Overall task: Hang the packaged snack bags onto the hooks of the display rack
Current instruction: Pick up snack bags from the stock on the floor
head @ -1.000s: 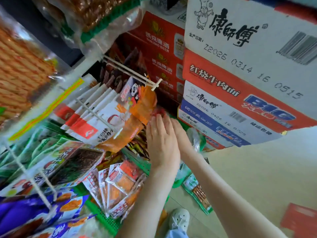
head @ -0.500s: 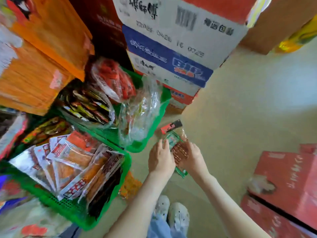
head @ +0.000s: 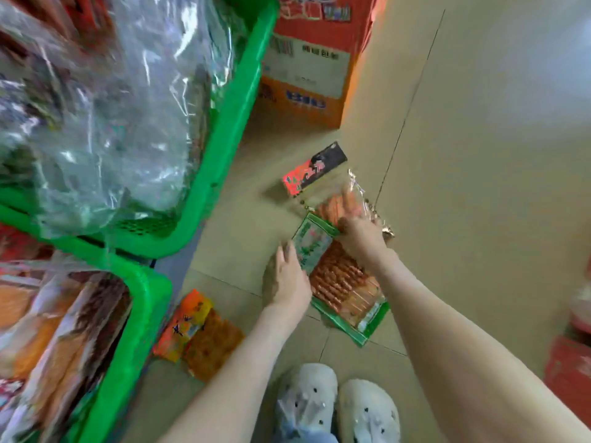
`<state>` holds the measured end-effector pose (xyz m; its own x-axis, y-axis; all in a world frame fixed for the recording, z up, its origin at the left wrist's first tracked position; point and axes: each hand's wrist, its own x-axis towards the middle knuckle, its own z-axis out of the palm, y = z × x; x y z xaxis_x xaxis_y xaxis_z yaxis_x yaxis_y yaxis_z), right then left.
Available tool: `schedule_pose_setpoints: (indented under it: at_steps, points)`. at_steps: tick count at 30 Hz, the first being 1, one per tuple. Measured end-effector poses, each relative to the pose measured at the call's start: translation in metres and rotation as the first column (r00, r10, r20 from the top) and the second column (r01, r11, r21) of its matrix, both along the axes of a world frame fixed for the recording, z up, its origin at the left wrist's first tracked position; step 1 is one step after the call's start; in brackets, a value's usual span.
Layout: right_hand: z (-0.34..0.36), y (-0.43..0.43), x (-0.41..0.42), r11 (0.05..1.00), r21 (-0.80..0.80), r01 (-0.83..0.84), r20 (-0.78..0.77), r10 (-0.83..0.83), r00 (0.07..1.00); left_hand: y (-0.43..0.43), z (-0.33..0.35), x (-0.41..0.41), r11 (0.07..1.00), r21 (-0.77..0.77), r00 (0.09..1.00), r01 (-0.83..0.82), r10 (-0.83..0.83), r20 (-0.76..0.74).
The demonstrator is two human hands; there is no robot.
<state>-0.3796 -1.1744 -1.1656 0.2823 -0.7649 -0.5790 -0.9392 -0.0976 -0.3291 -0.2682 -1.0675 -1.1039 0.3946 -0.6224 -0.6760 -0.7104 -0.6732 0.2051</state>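
Looking straight down at the floor (head: 463,187) here. We've got both hands low over a couple of snack bags lying on the tiles, right in front of our white slippers (head: 339,407).

The green bag (head: 345,292) with the reddish sticks inside lies flat, running from about 11 o'clock to 5 o'clock. Our left hand (head: 287,282) sits at its 9 o'clock edge, fingers loosely spread and flat, touching the bag's side near the label end, not really gripping anything as far as we can see. Our right hand (head: 361,235) is at the bag's 12 o'clock end, fingers part open and pressing down onto the clear bag (head: 348,199) of orange sticks that sits just beyond it. Can't tell if it's pinching the plastic or only resting on it, it's a bit blurry.

That clear bag has a red-and-black header card (head: 315,169) pointing off toward 11 o'clock.

Another orange bag (head: 198,334) lies on the floor at 8 o'clock from the left hand, well apart from it, just beside the green basket (head: 137,314). A second basket (head: 224,139) with crinkly plastic is at 10 o'clock, and a carton (head: 313,75) stands at 12.
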Motion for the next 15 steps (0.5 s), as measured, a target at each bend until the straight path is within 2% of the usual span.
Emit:
schedule_pose_setpoints:
  at_steps: [4, 6, 8, 12, 15]
  points:
    - [0.063, 0.038, -0.022, 0.992, 0.099, 0.081, 0.224, -0.101, 0.969, 0.004, 0.051, 0.001, 0.997, -0.051, 0.996, 0.054, -0.05, 0.071]
    - [0.124, 0.051, -0.03, 0.976, 0.194, 0.102, 0.272, -0.154, 0.95, 0.003, 0.097, 0.003, 0.993, -0.085, 0.996, 0.078, -0.075, 0.039]
    - [0.195, 0.063, -0.038, 0.961, 0.259, 0.098, 0.309, -0.178, 0.934, 0.005, 0.159, 0.004, 0.986, -0.109, 0.992, 0.127, -0.125, 0.021]
    - [0.336, 0.07, -0.055, 0.946, 0.28, 0.166, 0.361, -0.264, 0.894, 0.007, 0.298, 0.013, 0.932, -0.172, 0.948, 0.319, -0.317, 0.04]
    - [0.452, 0.065, -0.055, 0.966, 0.237, 0.104, 0.4, -0.195, 0.896, 0.01, 0.404, 0.016, 0.898, -0.231, 0.926, 0.375, -0.372, 0.056]
